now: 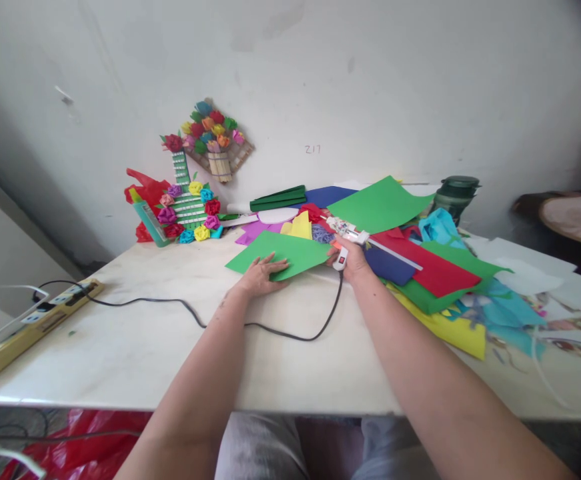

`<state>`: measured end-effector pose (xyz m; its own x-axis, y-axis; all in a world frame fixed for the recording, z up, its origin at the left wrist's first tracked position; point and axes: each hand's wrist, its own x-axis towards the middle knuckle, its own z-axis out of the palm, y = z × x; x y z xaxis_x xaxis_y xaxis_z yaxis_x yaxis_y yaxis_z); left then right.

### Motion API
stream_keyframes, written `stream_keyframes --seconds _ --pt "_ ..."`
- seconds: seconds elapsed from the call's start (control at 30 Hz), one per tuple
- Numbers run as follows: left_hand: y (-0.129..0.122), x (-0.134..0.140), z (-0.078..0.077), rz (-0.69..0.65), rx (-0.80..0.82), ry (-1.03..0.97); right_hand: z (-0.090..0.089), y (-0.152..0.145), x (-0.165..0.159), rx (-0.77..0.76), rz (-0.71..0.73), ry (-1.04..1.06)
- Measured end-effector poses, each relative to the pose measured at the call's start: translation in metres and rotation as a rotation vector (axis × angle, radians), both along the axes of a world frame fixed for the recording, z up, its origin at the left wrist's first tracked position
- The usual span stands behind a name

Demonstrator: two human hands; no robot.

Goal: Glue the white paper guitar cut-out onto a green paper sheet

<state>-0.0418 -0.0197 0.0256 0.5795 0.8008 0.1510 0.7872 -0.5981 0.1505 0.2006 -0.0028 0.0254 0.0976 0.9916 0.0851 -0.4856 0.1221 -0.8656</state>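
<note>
The person's lap, in pale cloth, shows under the near edge of the tabletop (120, 360), and both bare forearms reach out over it. The left hand (260, 275) lies flat and open, fingers spread, pressing on the near corner of a green paper sheet (290, 253), a plain bright-green rectangle lying skewed on the marble-white surface. The right hand (353, 261) is closed around the handle of a white glue gun (349, 235), its red switch showing at the base and its nozzle end pointing away toward the pile; how tightly the fingers wrap cannot be made out. A black cord (290, 333) loops from the gun back across the bare middle of the tabletop to a yellow power strip (35, 320) at the left edge. Between the hands and the near edge the surface is open. To the right, overlapping coloured sheets (435, 273) in red, green, blue and yellow crowd the space. Against the wall stand a paper-flower craft piece (187, 207) and a dark green jar (454, 193), partly hidden by paper. The far right edge is blurred.
</note>
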Motion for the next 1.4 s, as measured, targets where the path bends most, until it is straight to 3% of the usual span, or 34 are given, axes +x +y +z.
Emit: stream_keyframes --seconds 0.13,0.27,0.43,0.63,0.8,0.97,1.07,1.2,1.4 --pt "0.003 -0.005 0.0 0.055 0.004 -0.016 0.003 -0.001 0.0 0.022 -0.023 0.024" --pt "0.006 -0.003 0.002 0.042 0.156 -0.057 0.008 -0.003 0.0 0.05 -0.037 0.063" --pt "0.001 -0.001 0.01 0.058 0.312 -0.067 0.02 -0.006 0.001 0.187 -0.017 0.148" --pt "-0.007 0.001 0.018 0.244 0.411 -0.02 0.034 -0.014 0.005 0.266 -0.001 0.297" --pt "-0.012 0.009 0.023 0.335 0.498 -0.06 0.029 -0.013 0.006 0.237 0.042 0.288" --pt "-0.023 0.024 0.036 0.357 0.494 -0.049 0.024 -0.011 0.008 0.16 0.016 0.291" --pt "-0.026 0.027 0.04 0.447 0.506 -0.052 0.024 -0.012 0.008 0.149 0.011 0.303" --pt "-0.022 0.031 0.032 0.572 0.414 -0.01 0.024 -0.012 0.008 0.163 0.027 0.303" --pt "-0.019 0.036 0.015 0.493 0.157 0.144 0.02 -0.009 0.008 0.178 0.041 0.291"
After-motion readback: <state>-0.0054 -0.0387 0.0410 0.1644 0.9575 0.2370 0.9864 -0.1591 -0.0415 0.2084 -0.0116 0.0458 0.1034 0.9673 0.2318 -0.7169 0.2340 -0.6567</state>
